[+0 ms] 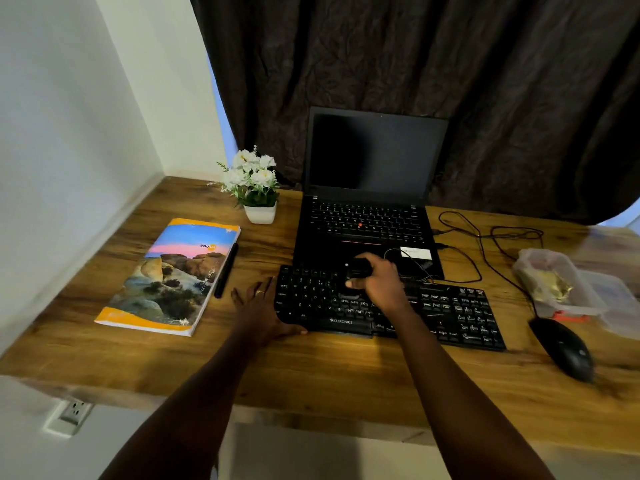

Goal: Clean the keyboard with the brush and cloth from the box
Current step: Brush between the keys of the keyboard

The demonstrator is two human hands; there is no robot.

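Forearms: your two bare arms are reaching from the near edge of the wood-grain desk (311,382) toward the keys.
Left hand (259,306): you are laying it flat with fingers spread, palm down on the desk, thumb side touching the left end of the black full-size plastic keyboard (460,317); it is bracing, not gripping.
Right hand (377,282): you are closing it round a small dark brush (358,268), its working end pointing down at the upper letter rows.
Step in hand: judged to be brushing, with most of the board still ahead.
Technique: you are best served by short strokes along each row, sweeping debris toward one edge, with the left hand pinning the board so it cannot slide into the open black laptop (367,223) just behind.
Caution: a thin cable (408,261) is lying across the laptop's palm rest beside your knuckles; it could snag.
Box: the clear plastic container (554,282) is sitting at the right, near the black mouse (564,348), with something yellowish inside, possibly the cloth.
Hard to make out: the bristles are hiding behind your fingers and motion blur; the container's right side and its lid are smearing into the frame edge; contact between brush and keys cannot be confirmed.
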